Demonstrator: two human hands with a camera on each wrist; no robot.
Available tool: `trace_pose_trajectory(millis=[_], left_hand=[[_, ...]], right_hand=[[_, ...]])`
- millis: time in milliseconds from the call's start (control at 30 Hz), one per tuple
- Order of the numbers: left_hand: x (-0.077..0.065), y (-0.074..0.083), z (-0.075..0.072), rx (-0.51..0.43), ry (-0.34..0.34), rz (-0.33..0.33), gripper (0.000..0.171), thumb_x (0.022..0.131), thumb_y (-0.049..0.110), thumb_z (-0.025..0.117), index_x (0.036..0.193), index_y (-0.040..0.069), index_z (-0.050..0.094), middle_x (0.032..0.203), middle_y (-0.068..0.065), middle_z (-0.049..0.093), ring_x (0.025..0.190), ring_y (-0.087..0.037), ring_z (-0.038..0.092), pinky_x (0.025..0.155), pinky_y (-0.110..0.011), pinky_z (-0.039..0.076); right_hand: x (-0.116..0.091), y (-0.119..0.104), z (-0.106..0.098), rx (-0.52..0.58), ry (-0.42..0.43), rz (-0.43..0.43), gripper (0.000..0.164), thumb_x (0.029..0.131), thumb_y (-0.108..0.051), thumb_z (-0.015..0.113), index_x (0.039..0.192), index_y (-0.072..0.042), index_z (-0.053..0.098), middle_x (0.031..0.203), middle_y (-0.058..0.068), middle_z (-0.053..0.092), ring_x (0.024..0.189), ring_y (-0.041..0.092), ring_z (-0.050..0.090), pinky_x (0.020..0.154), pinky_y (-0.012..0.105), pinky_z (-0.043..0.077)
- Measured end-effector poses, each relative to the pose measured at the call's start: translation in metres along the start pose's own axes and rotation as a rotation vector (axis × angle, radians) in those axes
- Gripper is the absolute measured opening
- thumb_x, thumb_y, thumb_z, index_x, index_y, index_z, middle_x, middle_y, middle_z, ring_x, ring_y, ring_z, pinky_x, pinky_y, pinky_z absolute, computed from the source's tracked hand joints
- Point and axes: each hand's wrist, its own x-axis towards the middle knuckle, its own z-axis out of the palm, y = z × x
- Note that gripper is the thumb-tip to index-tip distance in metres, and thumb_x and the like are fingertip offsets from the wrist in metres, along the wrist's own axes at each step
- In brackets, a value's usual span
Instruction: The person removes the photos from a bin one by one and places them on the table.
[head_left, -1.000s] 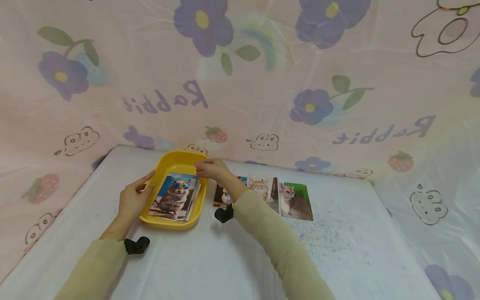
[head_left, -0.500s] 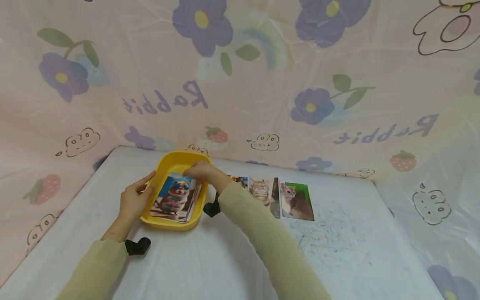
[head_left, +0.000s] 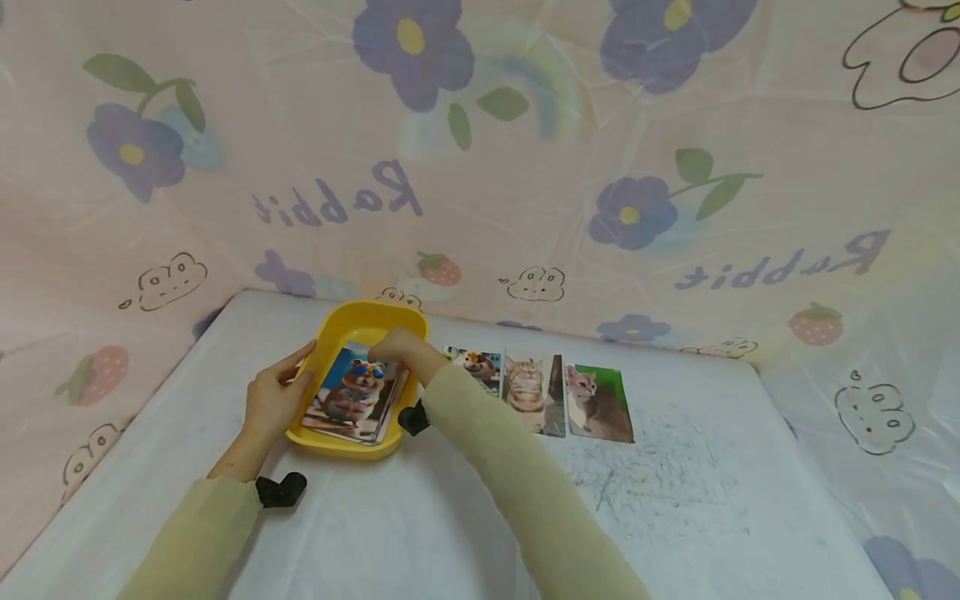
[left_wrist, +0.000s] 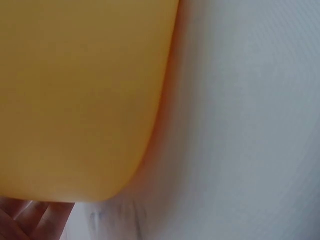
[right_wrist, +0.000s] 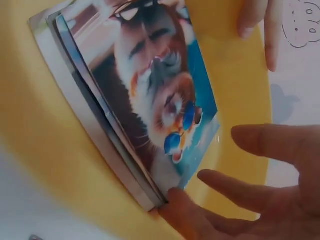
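A yellow tray (head_left: 360, 452) stands on the table with a stack of photo cards (head_left: 348, 400) inside. Its top card shows a furry animal in blue sunglasses. My left hand (head_left: 273, 398) grips the tray's left rim; in the left wrist view some of its fingers (left_wrist: 42, 220) show at the tray's lower edge. My right hand (head_left: 405, 346) reaches into the tray over the far right corner of the stack. Seen from the right wrist, its fingers are spread, and one fingertip (right_wrist: 172, 197) touches that corner. No card is lifted.
Right of the tray, photo cards lie in a row on the white table (head_left: 420, 533): one partly behind my right arm (head_left: 480, 362), an orange cat card (head_left: 525, 387) and a green-backed cat card (head_left: 600, 404). A patterned curtain (head_left: 480, 208) hangs behind.
My right hand has moved from above the tray's right rim, left and down onto the stack's corner. Its arm now uncovers more of the row of cards. The left hand keeps holding the tray.
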Motion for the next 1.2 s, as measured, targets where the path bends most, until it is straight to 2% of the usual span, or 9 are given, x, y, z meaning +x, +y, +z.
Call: trace_pose_trajectory(millis=[133, 333, 633, 700, 733, 800, 867, 933, 1200], left_hand=[[0.0, 0.001, 0.001, 0.001, 0.003, 0.01, 0.045, 0.1, 0.024, 0.048, 0.145, 0.027, 0.043, 0.137, -0.031, 0.049, 0.12, -0.045, 0.051, 0.093, -0.055, 0.049], [0.0, 0.002, 0.002, -0.001, 0.003, 0.017, 0.045, 0.101, 0.024, 0.048, 0.145, 0.028, 0.043, 0.134, -0.031, 0.051, 0.114, -0.044, 0.056, 0.089, -0.052, 0.052], [0.0, 0.003, 0.003, -0.013, 0.008, 0.016, 0.044, 0.1, 0.024, 0.049, 0.144, 0.029, 0.043, 0.132, -0.031, 0.053, 0.11, -0.044, 0.059, 0.086, -0.051, 0.053], [-0.001, 0.004, 0.003, -0.013, 0.009, 0.014, 0.044, 0.1, 0.024, 0.049, 0.144, 0.029, 0.044, 0.132, -0.031, 0.053, 0.11, -0.044, 0.059, 0.086, -0.051, 0.053], [-0.001, 0.004, 0.003, -0.014, 0.006, 0.01, 0.044, 0.1, 0.023, 0.049, 0.144, 0.029, 0.043, 0.132, -0.031, 0.053, 0.111, -0.044, 0.059, 0.087, -0.051, 0.053], [-0.001, 0.004, 0.003, -0.011, 0.007, 0.008, 0.044, 0.1, 0.022, 0.049, 0.144, 0.029, 0.044, 0.132, -0.031, 0.052, 0.111, -0.043, 0.058, 0.087, -0.051, 0.053], [0.0, 0.004, 0.002, -0.005, 0.015, 0.013, 0.044, 0.1, 0.021, 0.049, 0.143, 0.028, 0.045, 0.131, -0.031, 0.054, 0.111, -0.042, 0.059, 0.086, -0.048, 0.054], [0.0, 0.003, 0.001, 0.003, 0.027, 0.021, 0.044, 0.099, 0.02, 0.05, 0.143, 0.028, 0.046, 0.13, -0.03, 0.055, 0.11, -0.041, 0.059, 0.084, -0.045, 0.054], [-0.001, -0.001, 0.0, 0.015, 0.038, 0.035, 0.044, 0.099, 0.021, 0.051, 0.142, 0.027, 0.047, 0.128, -0.031, 0.056, 0.106, -0.041, 0.061, 0.076, -0.036, 0.054]], right_hand=[[-0.002, -0.002, 0.001, -0.098, 0.001, -0.01, 0.016, 0.091, -0.018, 0.061, 0.088, -0.004, 0.056, 0.086, 0.009, 0.053, 0.079, 0.028, 0.055, 0.072, 0.033, 0.047], [-0.004, -0.004, 0.002, -0.187, 0.035, -0.006, 0.024, 0.091, -0.018, 0.06, 0.073, -0.01, 0.047, 0.072, 0.003, 0.041, 0.059, 0.017, 0.039, 0.054, 0.026, 0.034], [-0.001, -0.001, 0.002, -0.245, 0.099, -0.033, 0.033, 0.087, -0.018, 0.063, 0.063, -0.012, 0.041, 0.063, 0.0, 0.032, 0.055, 0.014, 0.03, 0.053, 0.027, 0.027], [-0.001, 0.0, 0.002, -0.209, 0.11, -0.041, 0.039, 0.086, -0.018, 0.064, 0.057, -0.013, 0.038, 0.058, -0.001, 0.031, 0.051, 0.014, 0.028, 0.05, 0.026, 0.026], [-0.003, 0.001, 0.002, -0.185, 0.124, -0.051, 0.036, 0.086, -0.018, 0.065, 0.057, -0.011, 0.045, 0.058, -0.002, 0.039, 0.052, 0.013, 0.033, 0.05, 0.024, 0.029], [-0.007, 0.003, 0.003, -0.12, 0.151, -0.069, 0.024, 0.086, -0.019, 0.067, 0.066, -0.008, 0.062, 0.068, 0.0, 0.057, 0.057, 0.013, 0.045, 0.053, 0.022, 0.038], [-0.011, 0.006, 0.003, -0.019, 0.165, -0.093, 0.013, 0.086, -0.018, 0.068, 0.085, -0.006, 0.072, 0.084, 0.004, 0.068, 0.065, 0.014, 0.055, 0.057, 0.022, 0.045], [-0.015, 0.009, 0.003, 0.025, 0.176, -0.135, 0.027, 0.087, -0.018, 0.069, 0.112, -0.008, 0.071, 0.109, 0.008, 0.068, 0.081, 0.017, 0.06, 0.067, 0.024, 0.05], [-0.017, 0.02, 0.005, 0.108, 0.159, -0.242, 0.028, 0.087, -0.016, 0.068, 0.114, -0.008, 0.069, 0.087, 0.005, 0.065, 0.072, 0.014, 0.053, 0.062, 0.019, 0.046]])
